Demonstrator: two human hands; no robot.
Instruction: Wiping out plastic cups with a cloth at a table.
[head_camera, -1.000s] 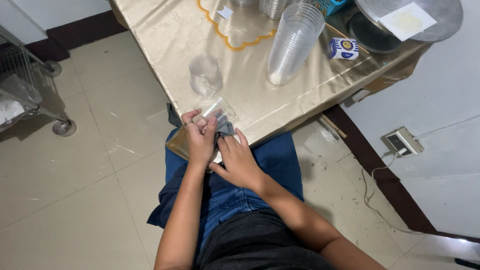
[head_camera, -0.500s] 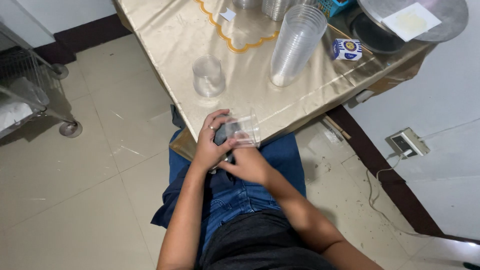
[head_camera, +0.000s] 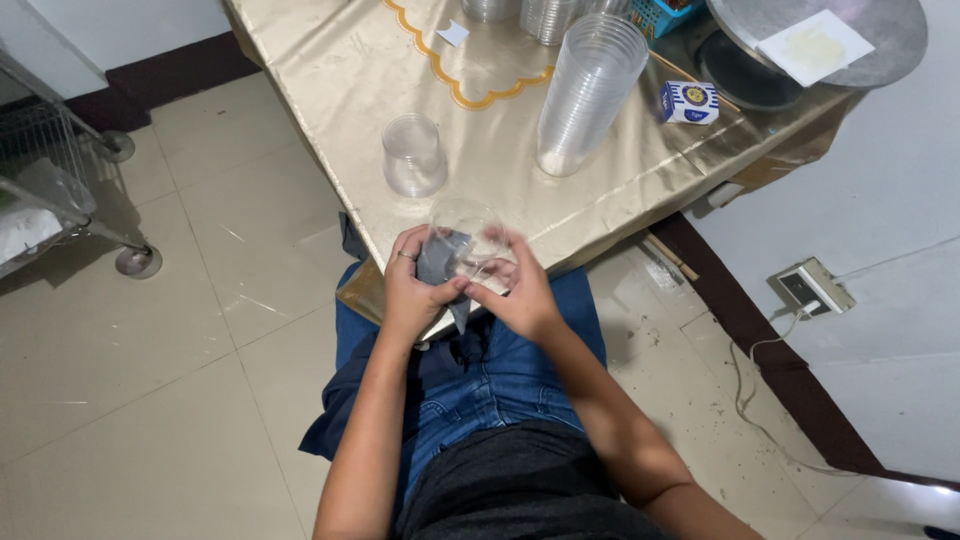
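Note:
My left hand (head_camera: 412, 288) and my right hand (head_camera: 517, 290) meet over my lap at the table's near edge. Between them is a clear plastic cup (head_camera: 478, 240) with a grey cloth (head_camera: 440, 258) pushed into it. The left hand grips the cloth and the cup's side. The right hand's fingers close on the cup from the other side. A ring shows on a left finger. A single clear cup (head_camera: 413, 155) stands on the gold tablecloth (head_camera: 330, 70) just beyond my hands.
A tall stack of clear cups (head_camera: 588, 90) stands to the right on the table, beside a small blue and white box (head_camera: 688, 102). More cups, a blue basket and a round metal tray (head_camera: 880, 30) lie at the back. A wheeled wire rack (head_camera: 55, 190) stands left.
My view has shifted slightly. The cup has turned in my hands and now sits more upright, with the cloth inside; both hands have stayed at the table edge.

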